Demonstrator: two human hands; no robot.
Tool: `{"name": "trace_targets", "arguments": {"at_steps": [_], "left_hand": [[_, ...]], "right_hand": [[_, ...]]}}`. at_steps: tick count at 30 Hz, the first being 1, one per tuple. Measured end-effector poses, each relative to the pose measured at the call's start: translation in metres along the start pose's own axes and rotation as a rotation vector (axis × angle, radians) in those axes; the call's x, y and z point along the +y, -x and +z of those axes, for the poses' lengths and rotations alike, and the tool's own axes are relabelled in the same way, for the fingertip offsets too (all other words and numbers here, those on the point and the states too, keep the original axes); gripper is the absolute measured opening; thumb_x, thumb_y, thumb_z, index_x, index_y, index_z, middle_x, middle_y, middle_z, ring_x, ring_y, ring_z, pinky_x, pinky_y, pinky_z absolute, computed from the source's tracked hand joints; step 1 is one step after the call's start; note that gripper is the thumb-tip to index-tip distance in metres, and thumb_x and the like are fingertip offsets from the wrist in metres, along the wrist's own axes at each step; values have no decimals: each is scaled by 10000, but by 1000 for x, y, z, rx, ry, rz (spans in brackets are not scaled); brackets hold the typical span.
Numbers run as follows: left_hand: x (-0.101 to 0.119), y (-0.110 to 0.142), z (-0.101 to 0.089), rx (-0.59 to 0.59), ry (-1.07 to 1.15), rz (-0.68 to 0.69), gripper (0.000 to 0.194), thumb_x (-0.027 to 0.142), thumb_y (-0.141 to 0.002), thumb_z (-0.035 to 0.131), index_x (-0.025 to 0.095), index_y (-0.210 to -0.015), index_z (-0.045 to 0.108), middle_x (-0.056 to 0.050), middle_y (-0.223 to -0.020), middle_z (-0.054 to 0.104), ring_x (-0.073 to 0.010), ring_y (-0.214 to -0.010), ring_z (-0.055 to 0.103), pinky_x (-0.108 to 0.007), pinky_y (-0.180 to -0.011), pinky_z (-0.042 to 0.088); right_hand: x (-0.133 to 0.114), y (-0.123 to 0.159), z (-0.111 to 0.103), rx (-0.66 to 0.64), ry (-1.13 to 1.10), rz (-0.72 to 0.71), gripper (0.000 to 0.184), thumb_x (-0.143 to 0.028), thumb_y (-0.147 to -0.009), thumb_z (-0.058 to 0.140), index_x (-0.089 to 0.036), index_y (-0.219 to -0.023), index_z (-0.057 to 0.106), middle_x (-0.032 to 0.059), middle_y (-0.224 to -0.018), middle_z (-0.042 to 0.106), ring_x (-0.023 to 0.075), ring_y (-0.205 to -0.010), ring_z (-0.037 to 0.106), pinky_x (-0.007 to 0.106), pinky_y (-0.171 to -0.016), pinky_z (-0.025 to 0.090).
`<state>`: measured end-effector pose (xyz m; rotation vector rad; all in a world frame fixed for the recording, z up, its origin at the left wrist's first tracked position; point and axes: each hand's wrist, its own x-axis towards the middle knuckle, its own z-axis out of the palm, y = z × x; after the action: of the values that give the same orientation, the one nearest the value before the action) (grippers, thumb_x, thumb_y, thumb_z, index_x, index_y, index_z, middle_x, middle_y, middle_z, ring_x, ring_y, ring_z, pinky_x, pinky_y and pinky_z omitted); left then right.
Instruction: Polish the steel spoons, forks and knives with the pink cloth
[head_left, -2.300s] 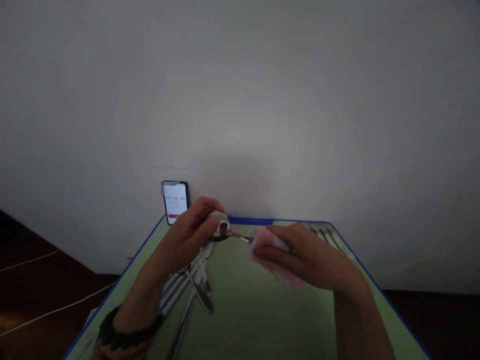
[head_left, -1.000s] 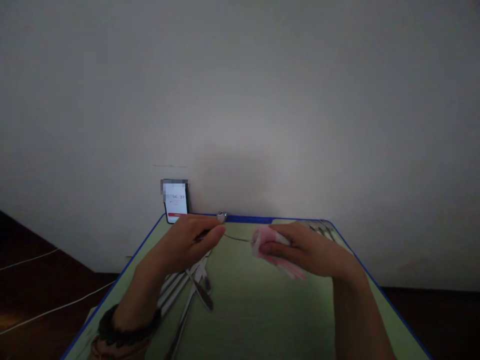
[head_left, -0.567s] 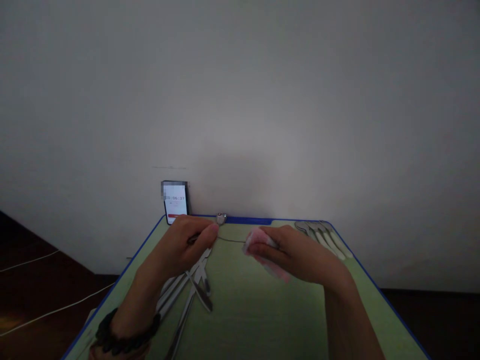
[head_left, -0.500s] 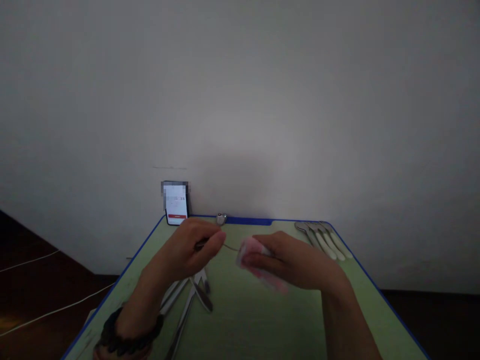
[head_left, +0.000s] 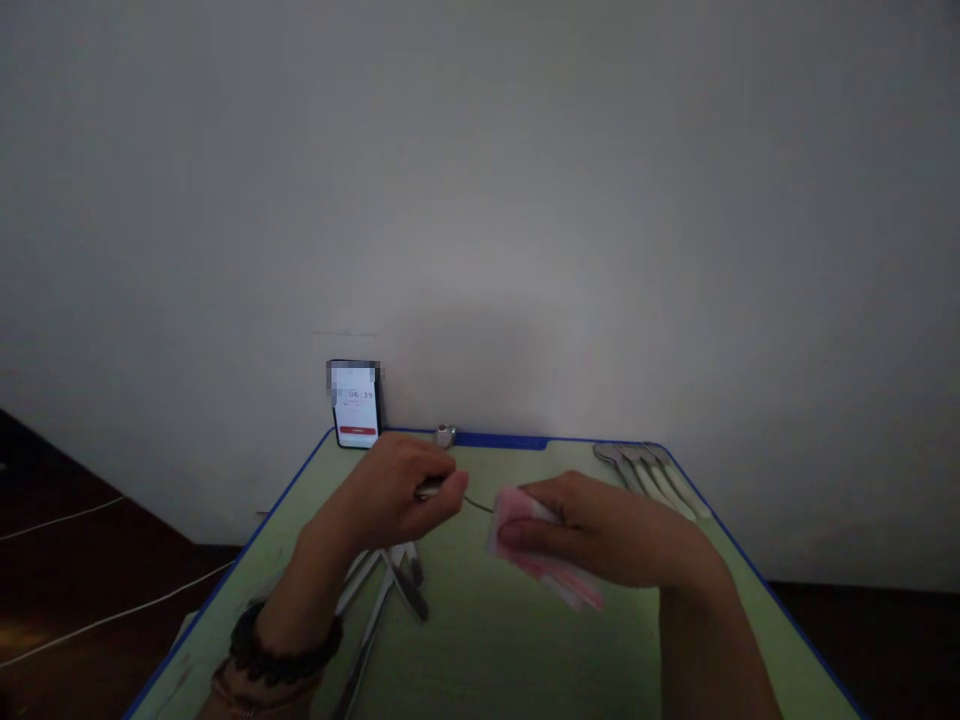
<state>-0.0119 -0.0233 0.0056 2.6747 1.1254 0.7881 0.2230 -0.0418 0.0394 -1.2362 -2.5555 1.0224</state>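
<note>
My left hand (head_left: 401, 490) is closed round a piece of cutlery (head_left: 478, 504), its thin metal neck showing between my two hands. In my right hand (head_left: 615, 530) a pink and white cloth (head_left: 510, 502) is pinched under the thumb. The far end of the cutlery goes into the cloth, so whether it is a spoon or a fork is hidden. Below my left wrist, several metal table knives (head_left: 409, 590) lie crossed on the green table (head_left: 510, 650).
Several spoons and forks with pale handles (head_left: 649, 478) lie side by side at the back right. A phone (head_left: 356, 408) with a lit timer leans on the wall (head_left: 480, 220) at the back left. A small silvery object (head_left: 445, 435) sits on the table's blue back edge.
Both hands have moved slightly right with the cutlery and the cloth, and the right has dropped a little. The loose end of the cloth hangs further right. The view has shifted slightly.
</note>
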Motion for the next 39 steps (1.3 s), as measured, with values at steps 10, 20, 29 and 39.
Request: {"name": "trace_targets", "arguments": {"at_steps": [10,20,29,39], "left_hand": [[-2,2,-2,46,1,-33,389,250,-863,370,155,-487,392,57,-465,312,-59,-427,310,-213,-463,217],[-12,9,-6,188,151,-76,420,251,-878,337,152,-494,473,33,-448,420,-77,-416,392,-200,-443,281],[-11,8,-8,146,187,-46,465,278,-885,344,142,-467,494,20,-433,451,-78,-402,413,-201,-431,287],[9,-4,4,6,213,-194,486,320,-875,328,152,-430,429,52,-401,327,-61,-378,333,-200,-424,235]], "right_hand": [[4,-4,0,273,43,74,307,-433,-903,397,-171,-848,547,45,-818,610,151,-711,525,254,-634,370],[11,-3,-3,12,14,-55,314,-394,-919,388,-164,-786,556,-7,-688,566,106,-610,482,224,-572,323],[4,-9,1,-78,21,-78,353,-433,-920,368,-162,-750,519,-7,-671,540,98,-586,452,224,-537,307],[-11,-11,10,18,188,38,301,-401,-898,422,-161,-798,572,20,-709,552,131,-658,483,235,-552,294]]}}
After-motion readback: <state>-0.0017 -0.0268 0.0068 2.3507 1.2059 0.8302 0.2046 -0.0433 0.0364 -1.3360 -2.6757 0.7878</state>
